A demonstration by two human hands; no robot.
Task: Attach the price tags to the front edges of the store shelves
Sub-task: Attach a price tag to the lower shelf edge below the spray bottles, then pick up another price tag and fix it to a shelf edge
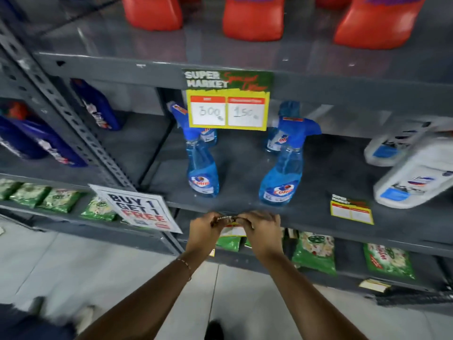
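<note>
You face a grey metal shelving unit (318, 77); its front edges run left to right and tilt down toward the right of the view. The middle shelf (245, 173) carries two blue spray bottles (203, 173), upright, nozzles pointing toward the left, with white bottles (414, 177) lying tilted at the far right. Orange jugs (253, 18) stand on the shelf above. Green packets (315, 253) fill the shelf below.

A large price tag (228, 100) hangs from the upper shelf's front edge, face toward you, long axis vertical. A "BUY 1 GET 1 FREE" sign (139, 209) sits tilted at the left upright. A spare tag (351, 209) lies flat on the middle shelf near its front edge, well right of your hands.

The tag being mounted (230, 223) is at the middle shelf's front edge, between your hands. Its top edge lies along the shelf lip; the rest hangs down, face toward you. Most of it is hidden by fingers.

Your left hand (204, 228) is pinched closed on the tag's left top corner. Your right hand (263, 228) is pinched closed on the right top corner. Both hands touch the shelf edge.
</note>
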